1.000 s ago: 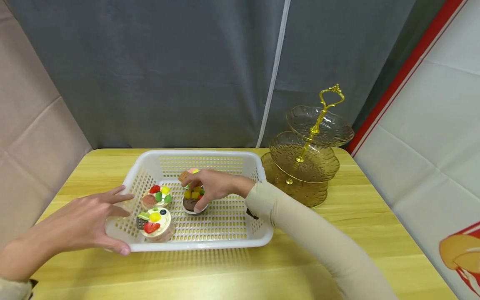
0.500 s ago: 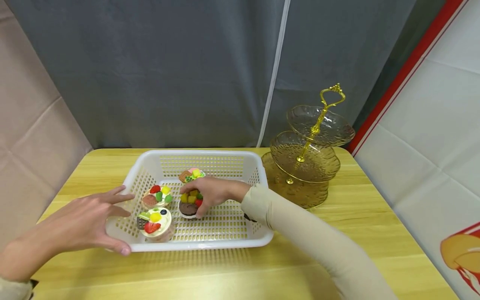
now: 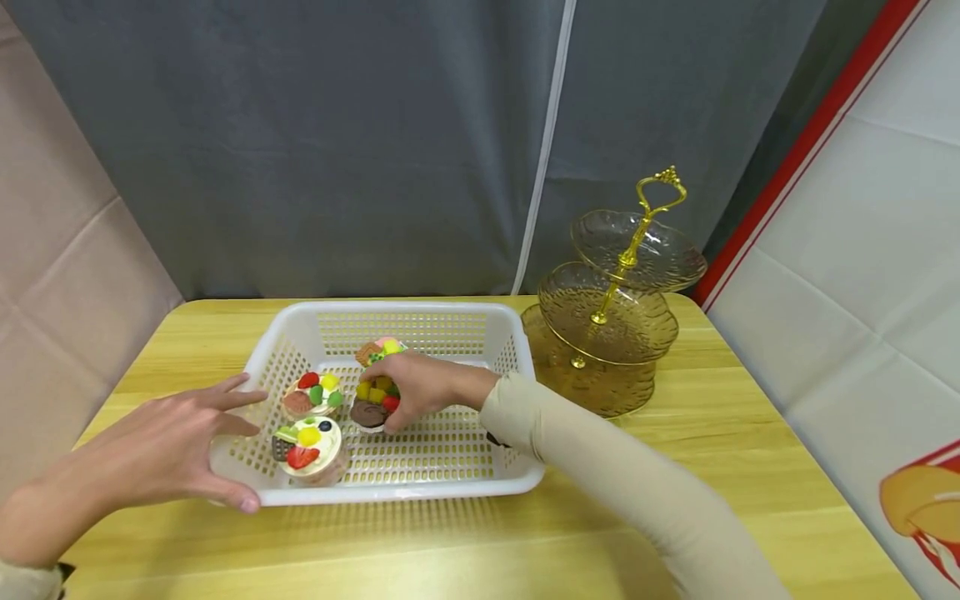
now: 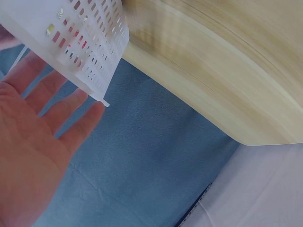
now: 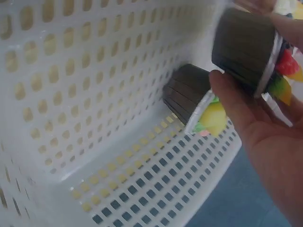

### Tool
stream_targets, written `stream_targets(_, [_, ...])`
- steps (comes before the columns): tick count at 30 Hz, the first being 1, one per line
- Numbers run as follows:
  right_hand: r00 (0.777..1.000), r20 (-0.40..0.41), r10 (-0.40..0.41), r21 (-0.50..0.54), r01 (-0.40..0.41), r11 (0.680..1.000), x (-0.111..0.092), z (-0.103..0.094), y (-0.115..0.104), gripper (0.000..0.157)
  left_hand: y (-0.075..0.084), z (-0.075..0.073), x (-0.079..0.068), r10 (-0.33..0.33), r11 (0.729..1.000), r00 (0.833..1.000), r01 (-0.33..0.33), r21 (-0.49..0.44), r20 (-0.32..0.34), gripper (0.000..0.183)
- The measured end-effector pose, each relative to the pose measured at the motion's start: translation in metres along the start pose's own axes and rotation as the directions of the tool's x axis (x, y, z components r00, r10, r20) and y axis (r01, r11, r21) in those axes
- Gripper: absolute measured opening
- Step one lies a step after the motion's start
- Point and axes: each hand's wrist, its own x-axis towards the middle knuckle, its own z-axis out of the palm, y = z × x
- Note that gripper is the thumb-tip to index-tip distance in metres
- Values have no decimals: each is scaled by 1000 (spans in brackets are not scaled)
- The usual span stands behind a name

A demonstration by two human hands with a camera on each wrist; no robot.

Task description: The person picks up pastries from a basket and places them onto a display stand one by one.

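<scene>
My right hand (image 3: 423, 390) grips a chocolate cupcake (image 3: 370, 414) topped with yellow cubes and a red berry, inside the white plastic basket (image 3: 405, 492). In the right wrist view its dark ribbed cup (image 5: 244, 49) is between thumb and fingers. Just behind it stands another cupcake (image 3: 369, 353) with a biscuit and yellow fruit, partly covered by the hand. Two cream dessert cups sit at the basket's left: a cup with strawberry and green leaves (image 3: 313, 393), and a cup with blueberry and strawberry (image 3: 311, 450) in front. My left hand (image 3: 176, 442) rests at the basket's left rim, fingers extended.
A three-tier amber glass stand (image 3: 607, 312) with a gold handle is at the basket's right, towards the back of the wooden table (image 3: 450, 550). A grey curtain (image 3: 337, 150) hangs behind. Pale panels rise at both sides.
The right hand has shifted a little to the left, carrying the chocolate cupcake nearer the two cream cups. The left hand and the basket have stayed put.
</scene>
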Motion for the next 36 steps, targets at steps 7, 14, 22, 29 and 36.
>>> stream_targets(7, [977,-193,-92,-5,93,996,-13,-23,-13,65,-1,1,-1,7,1000,1000,-7,7,-5,81])
stream_targets(14, [948,-293,-123,-24,122,992,-33,-45,-21,63,-1,0,0,10,1000,1000,-10,15,-2,81])
stream_targets(22, [928,-356,-107,-6,113,994,-62,-67,-23,63,-1,1,0,9,999,1000,-9,36,-11,79])
stream_targets(29, [885,-459,-73,10,88,996,-108,-89,-13,63,-1,3,0,4,1000,1000,-3,27,-7,78])
stream_targets(36, [829,-557,42,53,-15,998,-161,-109,2,65,1,5,1,19,1000,999,-18,20,-29,79])
